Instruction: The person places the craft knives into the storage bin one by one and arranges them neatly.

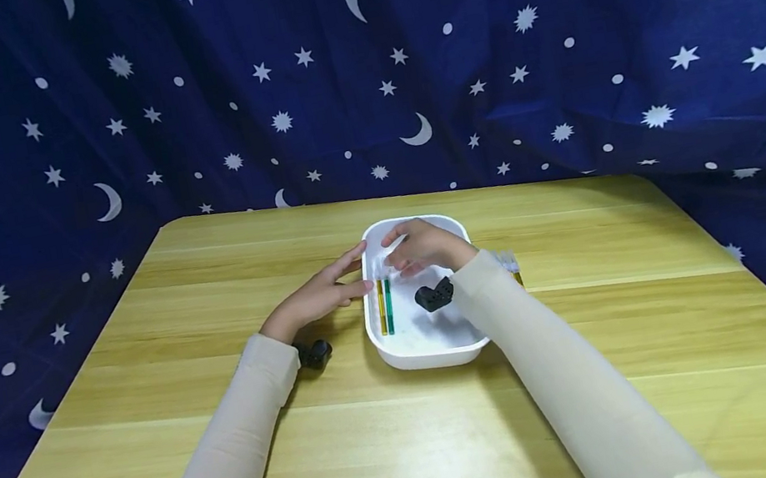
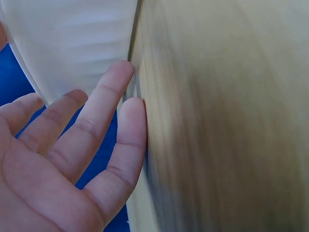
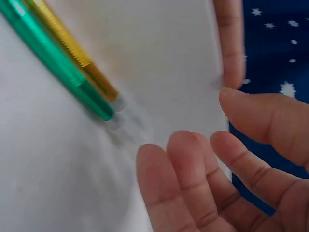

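A white plastic tray [image 1: 430, 359] stands on the wooden table, and my left hand [image 1: 319, 293] rests against its left wall with fingers spread and fairly straight. Inside, along the left side, a gold craft knife [image 1: 381, 307] and a green craft knife [image 1: 389, 305] lie parallel. Their knurled metallic handles and clear caps show in the right wrist view. My right hand [image 1: 427, 244] hovers over the far half of the tray, fingers loosely bent and thumb apart. Nothing is between its fingertips, which are just beyond the clear caps [image 3: 129, 122].
More gold-handled pieces with clear caps [image 1: 510, 262] lie right of the tray, partly hidden by my right sleeve [image 1: 563, 361]. Black wrist cameras, one at the left wrist [image 1: 316, 355], sit under each arm. A dark blue star-patterned curtain [image 1: 324, 71] hangs behind the table [image 1: 404, 455].
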`<action>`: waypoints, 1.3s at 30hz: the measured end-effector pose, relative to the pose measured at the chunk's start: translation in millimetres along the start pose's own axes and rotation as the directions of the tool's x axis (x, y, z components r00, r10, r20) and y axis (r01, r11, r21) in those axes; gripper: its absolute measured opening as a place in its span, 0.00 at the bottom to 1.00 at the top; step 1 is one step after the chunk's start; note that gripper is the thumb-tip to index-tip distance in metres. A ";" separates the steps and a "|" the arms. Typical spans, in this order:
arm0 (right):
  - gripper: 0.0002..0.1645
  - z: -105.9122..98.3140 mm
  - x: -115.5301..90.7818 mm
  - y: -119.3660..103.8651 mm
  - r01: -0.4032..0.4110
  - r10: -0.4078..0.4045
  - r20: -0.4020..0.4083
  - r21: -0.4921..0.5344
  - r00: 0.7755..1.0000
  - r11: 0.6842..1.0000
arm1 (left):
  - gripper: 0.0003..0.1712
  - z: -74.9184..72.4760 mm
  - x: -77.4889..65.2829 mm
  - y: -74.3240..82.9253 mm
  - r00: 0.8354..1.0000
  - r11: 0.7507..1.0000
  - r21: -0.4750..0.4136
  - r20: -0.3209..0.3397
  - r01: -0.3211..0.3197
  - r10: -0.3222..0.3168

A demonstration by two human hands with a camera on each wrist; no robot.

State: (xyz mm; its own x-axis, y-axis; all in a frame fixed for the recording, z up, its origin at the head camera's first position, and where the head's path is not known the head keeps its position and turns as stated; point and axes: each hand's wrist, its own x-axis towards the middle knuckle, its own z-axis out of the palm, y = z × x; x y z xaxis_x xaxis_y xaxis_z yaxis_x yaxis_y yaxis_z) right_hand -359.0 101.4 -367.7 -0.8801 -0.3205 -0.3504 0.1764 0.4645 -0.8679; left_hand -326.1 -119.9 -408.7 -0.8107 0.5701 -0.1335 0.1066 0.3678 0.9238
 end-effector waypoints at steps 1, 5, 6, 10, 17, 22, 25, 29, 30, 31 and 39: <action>0.27 -1.5 -2.2 -1.2 0.012 -0.012 0.007 0.010 1.000 1.000 | 0.42 -0.1 0.3 0.3 1.000 1.000 0.001 0.000 0.001 -0.001; 0.27 -8.7 -10.6 -4.5 0.074 -0.075 0.037 0.016 0.997 0.997 | 0.43 0.0 0.5 1.7 1.000 1.000 0.001 0.001 0.007 -0.007; 0.27 -10.5 -13.0 -5.1 0.092 -0.092 0.043 0.010 0.995 0.996 | 0.43 0.1 0.3 2.1 1.000 1.000 0.000 0.000 0.009 -0.009; 0.27 -17.5 -24.7 -5.8 0.177 -0.176 0.071 -0.016 0.982 0.984 | 0.43 0.7 -0.2 2.4 1.000 1.000 -0.001 0.000 0.006 -0.006; 0.27 -26.3 -45.2 -2.5 0.302 -0.299 0.084 -0.024 0.951 0.953 | 0.43 2.2 -1.5 1.2 1.000 1.000 -0.011 -0.005 0.009 -0.009; 0.25 -30.1 -58.6 0.0 0.369 -0.368 0.024 -0.016 0.929 0.929 | 0.43 3.0 -1.8 -0.9 1.000 1.000 -0.019 -0.004 0.007 -0.008; 0.26 -32.2 -66.8 0.9 0.406 -0.406 -0.015 -0.005 0.914 0.914 | 0.43 3.3 -2.1 -1.8 1.000 1.000 -0.023 -0.004 0.004 -0.004; 0.25 -37.2 -75.4 3.4 0.470 -0.470 -0.072 -0.020 0.880 0.883 | 0.43 3.6 -1.5 -1.6 1.000 1.000 -0.022 -0.004 -0.002 0.002; 0.25 -38.6 -77.0 4.2 0.487 -0.487 -0.084 -0.026 0.869 0.873 | 0.43 3.6 -1.5 -1.3 1.000 1.000 -0.020 -0.005 -0.003 0.003; 0.24 -40.2 -78.7 5.1 0.504 -0.504 -0.095 -0.028 0.858 0.863 | 0.43 3.6 -1.5 -0.9 1.000 1.000 -0.019 -0.006 -0.005 0.005; 0.22 -53.4 -89.6 13.0 0.616 -0.614 -0.169 -0.047 0.771 0.786 | 0.44 4.2 -1.6 1.3 1.000 1.000 -0.016 -0.013 -0.003 0.002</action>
State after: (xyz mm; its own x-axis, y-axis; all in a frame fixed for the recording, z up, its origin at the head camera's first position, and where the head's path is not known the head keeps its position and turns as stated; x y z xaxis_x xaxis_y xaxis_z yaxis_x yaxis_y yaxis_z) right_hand -301.4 180.3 -328.8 -0.8614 -0.3924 0.3224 -0.4241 0.2065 -0.8818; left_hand -322.2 -117.2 -408.9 -0.8179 0.5613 -0.1265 0.0994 0.3544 0.9298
